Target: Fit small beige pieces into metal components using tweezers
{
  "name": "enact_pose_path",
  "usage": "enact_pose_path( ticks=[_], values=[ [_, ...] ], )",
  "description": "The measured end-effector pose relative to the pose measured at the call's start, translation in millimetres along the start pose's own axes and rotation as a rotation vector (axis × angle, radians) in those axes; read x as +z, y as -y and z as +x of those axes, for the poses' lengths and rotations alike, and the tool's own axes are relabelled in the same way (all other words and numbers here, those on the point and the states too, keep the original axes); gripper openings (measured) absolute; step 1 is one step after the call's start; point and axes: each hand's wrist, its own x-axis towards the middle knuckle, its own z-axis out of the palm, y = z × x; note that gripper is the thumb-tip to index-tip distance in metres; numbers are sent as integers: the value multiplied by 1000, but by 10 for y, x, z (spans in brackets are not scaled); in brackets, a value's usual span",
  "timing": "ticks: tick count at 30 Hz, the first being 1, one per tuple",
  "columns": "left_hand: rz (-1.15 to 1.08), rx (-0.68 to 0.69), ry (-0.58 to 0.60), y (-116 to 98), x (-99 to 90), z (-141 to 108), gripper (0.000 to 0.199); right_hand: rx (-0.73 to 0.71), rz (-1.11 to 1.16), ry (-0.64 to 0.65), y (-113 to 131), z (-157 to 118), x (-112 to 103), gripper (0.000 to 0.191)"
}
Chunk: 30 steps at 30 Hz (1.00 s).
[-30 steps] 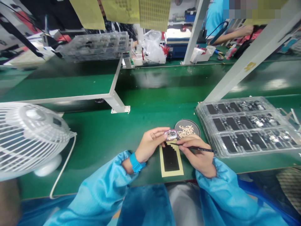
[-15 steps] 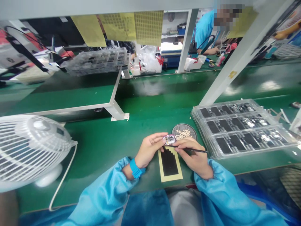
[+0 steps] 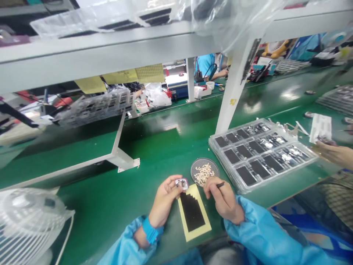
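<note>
Right hand [image 3: 224,200] pulled back from round dish [image 3: 204,171], small tan parts inside

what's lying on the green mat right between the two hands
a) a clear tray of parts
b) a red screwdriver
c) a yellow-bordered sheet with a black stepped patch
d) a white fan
c: the yellow-bordered sheet with its black stepped patch lies flat on the mat between the left hand and the right hand, while the fan and the clear tray sit off to the sides.
</note>
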Motion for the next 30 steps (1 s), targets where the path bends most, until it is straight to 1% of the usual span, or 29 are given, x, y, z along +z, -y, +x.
enact_pose_path(
  ticks=[2, 3, 5, 6, 7, 10, 12, 15, 17, 21, 25, 27, 30],
  values=[
    [16, -2, 28, -9, 15, -25, 45, 32, -145, 23, -14, 8, 8, 11],
    [25, -4, 44, -16, 26, -41, 45, 49, -205, 41, -21, 15, 16, 7],
    [45, -14, 66, -29, 52, -78, 45, 68, -288, 77, -26, 34, 36, 29],
    [59, -19, 70, -34, 64, -95, 46, 69, -322, 94, -25, 44, 46, 38],
    [76, -22, 73, -35, 74, -110, 48, 61, -351, 116, -22, 53, 55, 43],
    [126, -31, 89, -6, 89, -138, 54, 28, -386, 176, -16, 76, 72, 42],
    [134, -43, 101, 34, 94, -146, 57, 28, -388, 209, -22, 84, 75, 33],
    [118, -71, 91, 71, 117, -158, 60, 36, -388, 179, -44, 79, 67, 16],
    [117, -79, 74, 58, 142, -170, 61, 42, -388, 142, -57, 71, 56, 12],
    [132, -51, 57, -1, 177, -187, 56, 64, -396, 125, -81, 69, 36, 13],
    [183, -11, 63, 20, 165, -176, 53, 41, -385, 94, -85, 70, 37, 15],
    [221, 11, 76, 43, 154, -165, 52, 13, -380, 75, -22, 33, 37, 16],
    [249, 37, 87, 45, 140, -151, 53, -35, -410, 64, 190, -94, -45, 16]
  ],
)
